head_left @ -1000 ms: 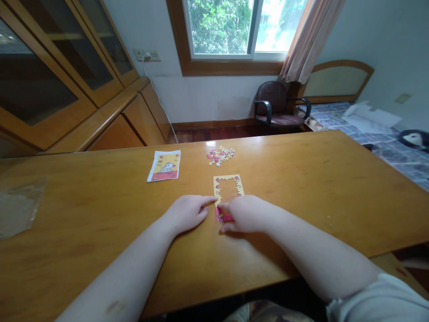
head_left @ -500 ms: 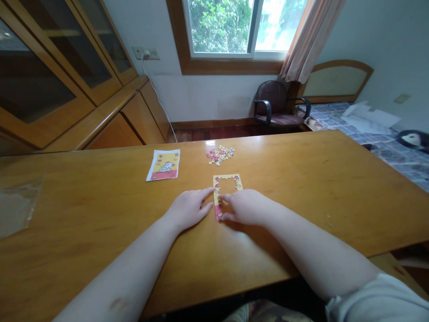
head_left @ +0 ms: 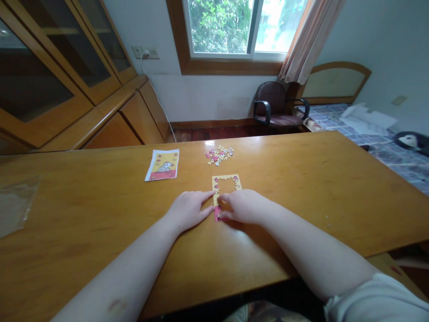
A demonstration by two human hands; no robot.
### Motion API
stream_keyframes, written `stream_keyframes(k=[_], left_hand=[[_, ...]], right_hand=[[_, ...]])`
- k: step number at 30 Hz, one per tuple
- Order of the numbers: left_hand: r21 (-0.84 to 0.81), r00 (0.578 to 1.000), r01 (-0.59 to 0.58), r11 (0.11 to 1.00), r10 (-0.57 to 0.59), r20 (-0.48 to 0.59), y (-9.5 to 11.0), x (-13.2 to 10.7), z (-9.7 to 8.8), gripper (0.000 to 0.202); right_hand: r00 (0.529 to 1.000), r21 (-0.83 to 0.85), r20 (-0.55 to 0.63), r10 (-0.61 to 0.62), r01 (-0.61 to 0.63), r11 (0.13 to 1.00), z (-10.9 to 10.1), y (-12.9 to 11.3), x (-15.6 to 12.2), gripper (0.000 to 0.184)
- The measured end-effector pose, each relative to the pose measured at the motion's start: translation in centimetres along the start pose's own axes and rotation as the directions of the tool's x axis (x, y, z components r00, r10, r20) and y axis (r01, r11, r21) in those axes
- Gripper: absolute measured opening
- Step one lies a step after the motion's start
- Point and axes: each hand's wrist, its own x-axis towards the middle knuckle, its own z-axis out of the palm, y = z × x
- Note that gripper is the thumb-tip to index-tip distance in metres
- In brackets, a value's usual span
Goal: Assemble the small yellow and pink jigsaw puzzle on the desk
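A jigsaw puzzle frame (head_left: 216, 184), yellow above and pink below, lies flat on the table with a bare middle. My left hand (head_left: 189, 209) rests at its left edge, index finger and thumb stretched apart and touching the border. Over the lower right of the frame is my right hand (head_left: 246, 205), its index finger at the left inner border and its thumb lower down near the bottom. Its fingertips are apart, and it covers much of the right side. Beyond the frame lies a pile of loose puzzle pieces (head_left: 219, 155), pink, yellow and pale.
A printed picture (head_left: 163, 165) of a white animal on yellow and pink lies at the left on the wooden table (head_left: 288, 174). A clear plastic bag (head_left: 16, 205) is at the far left. Past the table stand an armchair (head_left: 276, 105), a bed and glass-fronted cabinets (head_left: 67, 67).
My left thumb has shifted slightly right onto the frame's edge. My right thumb has moved up a little. The pile and picture stay where they were.
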Motion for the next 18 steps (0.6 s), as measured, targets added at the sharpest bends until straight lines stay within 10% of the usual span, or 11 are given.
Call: stream_keyframes(k=[11, 18], left_hand=[[-0.031, 1.000, 0.018, 0.999, -0.018, 0.016, 0.2, -0.1, -0.4, 0.045], [0.005, 0.999, 0.042, 0.999, -0.042, -0.022, -0.1, 0.1, -0.6, 0.062]], right_hand=[[0.988, -0.013, -0.055, 0.144, -0.145, 0.989, -0.7, 2.0, 0.5, 0.041], [0.938, 0.038, 0.027, 0.346, -0.347, 0.937, -1.6, 6.5, 0.0, 0.101]])
